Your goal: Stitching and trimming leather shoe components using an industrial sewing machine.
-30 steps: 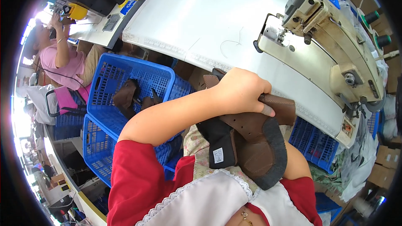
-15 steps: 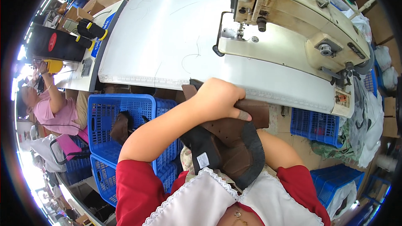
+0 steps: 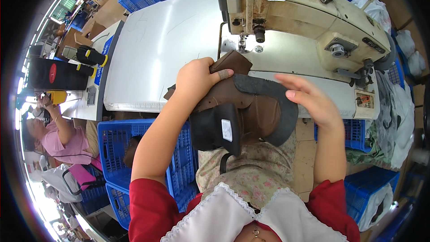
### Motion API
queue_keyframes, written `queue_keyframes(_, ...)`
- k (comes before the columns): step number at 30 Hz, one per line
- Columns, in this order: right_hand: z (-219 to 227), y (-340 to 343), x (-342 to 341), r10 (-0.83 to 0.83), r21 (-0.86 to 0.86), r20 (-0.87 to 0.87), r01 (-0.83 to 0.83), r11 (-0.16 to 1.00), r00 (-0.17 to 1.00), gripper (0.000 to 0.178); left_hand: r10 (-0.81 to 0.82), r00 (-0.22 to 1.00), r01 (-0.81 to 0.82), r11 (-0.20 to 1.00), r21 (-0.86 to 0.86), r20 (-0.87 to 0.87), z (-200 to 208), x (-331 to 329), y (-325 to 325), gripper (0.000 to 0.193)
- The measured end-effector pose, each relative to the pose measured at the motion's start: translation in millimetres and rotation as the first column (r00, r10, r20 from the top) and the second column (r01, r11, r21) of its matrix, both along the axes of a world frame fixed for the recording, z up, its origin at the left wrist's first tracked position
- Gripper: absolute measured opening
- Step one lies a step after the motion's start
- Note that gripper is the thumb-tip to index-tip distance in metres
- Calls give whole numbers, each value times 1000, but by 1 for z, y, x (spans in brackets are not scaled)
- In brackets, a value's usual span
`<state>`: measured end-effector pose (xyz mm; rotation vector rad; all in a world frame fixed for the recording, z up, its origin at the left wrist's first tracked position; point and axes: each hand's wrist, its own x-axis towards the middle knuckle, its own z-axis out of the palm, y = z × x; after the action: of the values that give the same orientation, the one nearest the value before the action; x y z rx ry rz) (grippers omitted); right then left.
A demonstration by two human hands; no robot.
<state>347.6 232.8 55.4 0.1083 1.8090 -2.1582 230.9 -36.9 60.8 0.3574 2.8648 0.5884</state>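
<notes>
A brown leather shoe upper (image 3: 262, 112) with a dark edge band, black lining and a white label is held over the front edge of the white table. Gripping its far left part is my left hand (image 3: 195, 78), the thumb on top and a wrap around one digit. My right hand (image 3: 316, 101) is beside the upper's dark band on the right, fingers stretched out, holding nothing; whether the fingertips touch the band I cannot tell. Just beyond the upper are the needle and presser foot of a sewing machine (image 3: 304, 13).
The machine's white table (image 3: 148, 58) has loose threads on it. Blue crates (image 3: 179, 175) stand below at the left, another crate (image 3: 369, 188) at the right. Thread cones (image 3: 94, 57) sit at the far left, where a person in pink (image 3: 65, 139) works.
My left hand and the shoe upper have moved forward, nearer the needle. My right hand, hidden beneath the upper before, is now out at its right side with fingers extended.
</notes>
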Motion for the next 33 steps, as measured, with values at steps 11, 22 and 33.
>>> queue_keyframes(11,-30,-81,-53,467,947,-320,256,195,824,42,42,999,-42,999,-32,-12,-22,-53,1,62)
queue_keyframes(22,-74,-64,-65,525,868,-492,441,230,694,41,-404,763,310,914,-262,-505,-14,-38,9,21)
queue_keyframes(33,-74,-65,-70,511,873,-487,375,313,708,34,-581,730,317,754,575,359,12,-34,-13,55)
